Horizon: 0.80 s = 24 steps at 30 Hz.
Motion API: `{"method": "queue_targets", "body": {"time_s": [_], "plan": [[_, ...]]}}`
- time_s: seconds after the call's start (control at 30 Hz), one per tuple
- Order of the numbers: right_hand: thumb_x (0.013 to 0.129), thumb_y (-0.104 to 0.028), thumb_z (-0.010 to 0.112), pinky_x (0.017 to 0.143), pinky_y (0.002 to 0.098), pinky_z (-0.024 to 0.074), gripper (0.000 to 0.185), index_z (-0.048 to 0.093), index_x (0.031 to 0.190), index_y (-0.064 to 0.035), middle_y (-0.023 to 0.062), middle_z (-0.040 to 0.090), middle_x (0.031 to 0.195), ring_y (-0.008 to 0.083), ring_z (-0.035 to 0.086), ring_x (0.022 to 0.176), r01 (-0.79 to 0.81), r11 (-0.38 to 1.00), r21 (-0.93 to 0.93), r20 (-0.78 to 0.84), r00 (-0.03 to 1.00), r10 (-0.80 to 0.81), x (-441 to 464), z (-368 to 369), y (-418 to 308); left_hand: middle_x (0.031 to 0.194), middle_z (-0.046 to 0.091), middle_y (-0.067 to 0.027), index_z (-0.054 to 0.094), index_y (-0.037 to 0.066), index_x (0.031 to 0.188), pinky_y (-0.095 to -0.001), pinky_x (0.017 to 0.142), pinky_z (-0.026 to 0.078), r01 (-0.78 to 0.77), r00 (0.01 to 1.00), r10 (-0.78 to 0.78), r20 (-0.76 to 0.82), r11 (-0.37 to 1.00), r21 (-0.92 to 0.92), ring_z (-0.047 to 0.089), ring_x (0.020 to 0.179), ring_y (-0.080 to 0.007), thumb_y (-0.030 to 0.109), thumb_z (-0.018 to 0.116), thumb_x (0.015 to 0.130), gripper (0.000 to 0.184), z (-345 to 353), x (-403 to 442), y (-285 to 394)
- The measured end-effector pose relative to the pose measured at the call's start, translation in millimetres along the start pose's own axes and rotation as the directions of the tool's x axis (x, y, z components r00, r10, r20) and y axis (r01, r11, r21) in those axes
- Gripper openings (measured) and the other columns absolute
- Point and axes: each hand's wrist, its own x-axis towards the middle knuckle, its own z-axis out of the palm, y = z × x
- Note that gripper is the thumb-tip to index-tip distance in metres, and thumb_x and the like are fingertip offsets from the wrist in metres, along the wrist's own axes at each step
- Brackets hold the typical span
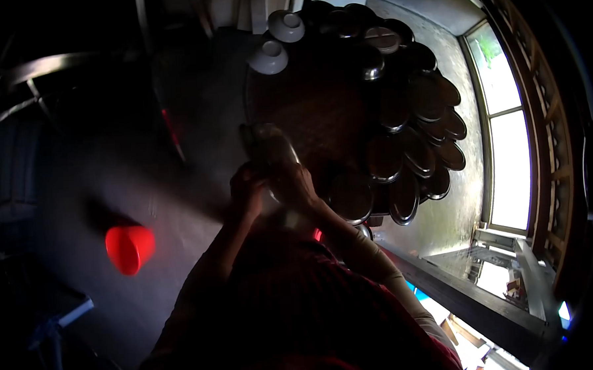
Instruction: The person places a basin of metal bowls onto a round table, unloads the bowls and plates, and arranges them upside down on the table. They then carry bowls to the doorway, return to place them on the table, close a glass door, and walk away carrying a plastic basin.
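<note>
Over the near left part of a dark round table (293, 106), a shiny oval plate (278, 143) is tilted up between my two hands. My right hand (295, 184) is closed around its near side, with the fingers partly hidden in shadow. Close beside it, my left hand (246, 187) is closed at the plate's left edge; a dark strip there is too dim to name. Many shiny oval plates (401, 154) overlap along the table's right side. Two white bowls (268, 58) rest upside down at its far left edge.
A red plastic object (130, 249), perhaps a stool or bucket, stands on the grey floor at the left. Dark furniture with a metal bar (46, 67) is at the upper left. A bright window (509, 169) and a wooden rail (473, 286) lie at the right.
</note>
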Motion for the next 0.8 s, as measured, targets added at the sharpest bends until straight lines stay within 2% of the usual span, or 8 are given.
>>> {"method": "queue_targets", "body": {"time_s": [0.13,0.27,0.4,0.43,0.5,0.53,0.73,0.8], "plan": [[0.070,-0.017,0.057,0.058,0.0406,0.0471,0.018,0.057,0.078,-0.0012,0.0183,0.058,0.078,0.0341,0.058,0.071,-0.157,0.987,0.037,-0.043,0.986,0.159,38.8,5.2,4.5,0.093,0.057,-0.0063,0.052,0.001,0.102,-0.0243,0.067,0.046,0.046,0.997,-0.045,0.058,0.999,-0.019,0.056,0.080,-0.0141,0.003,0.061,0.070,0.033,-14.2,50.7,20.8],[0.070,-0.012,0.058,0.054,0.0363,0.0473,0.012,0.056,0.071,-0.0005,0.0151,0.058,0.069,0.0297,0.059,0.063,-0.266,0.951,0.157,-0.264,0.916,0.300,81.1,14.0,18.2,0.087,0.055,-0.0021,0.053,0.003,0.098,-0.0217,0.061,0.041,0.106,0.986,-0.110,0.122,0.993,0.043,0.051,0.072,-0.0098,0.004,0.060,0.072,0.027,-44.4,100.9,64.4],[0.075,-0.012,0.057,0.046,0.0298,0.0457,0.012,0.056,0.069,-0.0017,0.0087,0.057,0.063,0.0196,0.058,0.053,-0.514,0.748,0.419,-0.040,0.813,0.581,112.6,12.1,67.7,0.074,0.050,0.0044,0.055,0.010,0.083,-0.0192,0.054,0.033,0.150,0.981,-0.165,0.103,0.979,0.141,0.044,0.063,-0.0050,0.005,0.061,0.074,0.012,-63.3,143.7,124.0],[0.076,-0.012,0.057,0.043,0.0276,0.0443,0.013,0.056,0.069,-0.0018,0.0067,0.056,0.062,0.0166,0.056,0.051,-0.295,0.824,0.484,-0.212,0.874,0.437,114.0,1.2,64.3,0.072,0.050,0.0046,0.055,0.010,0.082,-0.0192,0.055,0.033,0.172,0.978,-0.188,0.084,0.970,0.173,0.044,0.063,-0.0050,0.006,0.062,0.074,0.011,-72.5,153.6,138.2],[0.077,-0.013,0.056,0.043,0.0251,0.0433,0.014,0.056,0.069,-0.0014,0.0046,0.055,0.062,0.0132,0.054,0.051,-0.209,0.626,0.751,-0.218,0.816,0.535,116.8,-17.3,73.8,0.075,0.051,0.0035,0.056,0.009,0.083,-0.0198,0.061,0.035,0.204,0.975,-0.219,0.039,0.950,0.235,0.046,0.069,-0.0059,0.007,0.063,0.074,0.012,-88.0,172.0,164.0],[0.077,-0.013,0.056,0.045,0.0248,0.0436,0.015,0.057,0.070,-0.0008,0.0045,0.055,0.062,0.0128,0.053,0.052,-0.309,0.305,0.901,0.006,0.712,0.702,116.6,-13.2,106.1,0.076,0.052,0.0033,0.057,0.008,0.083,-0.0197,0.061,0.035,0.207,0.975,-0.222,0.034,0.947,0.245,0.046,0.070,-0.0058,0.007,0.063,0.073,0.012,-95.7,182.1,170.0],[0.078,-0.016,0.053,0.052,0.0253,0.0451,0.015,0.059,0.074,-0.0024,0.0029,0.054,0.061,0.0119,0.053,0.057,-0.251,0.365,0.896,-0.178,0.551,0.815,95.9,7.3,146.4,0.080,0.053,0.0018,0.055,0.007,0.089,-0.0189,0.060,0.036,0.181,0.981,-0.191,0.020,0.954,0.241,0.047,0.069,-0.0063,0.005,0.062,0.073,0.017,-129.8,229.2,185.6],[0.078,-0.016,0.052,0.053,0.0256,0.0452,0.016,0.059,0.074,-0.0029,0.0030,0.054,0.062,0.0126,0.053,0.057,-0.182,0.170,0.969,-0.084,0.406,0.910,90.2,26.7,141.9,0.085,0.054,0.0001,0.054,0.005,0.096,-0.0204,0.063,0.037,0.171,0.983,-0.183,0.033,0.959,0.227,0.048,0.073,-0.0083,0.004,0.060,0.074,0.023,-129.7,235.4,188.8]]}}
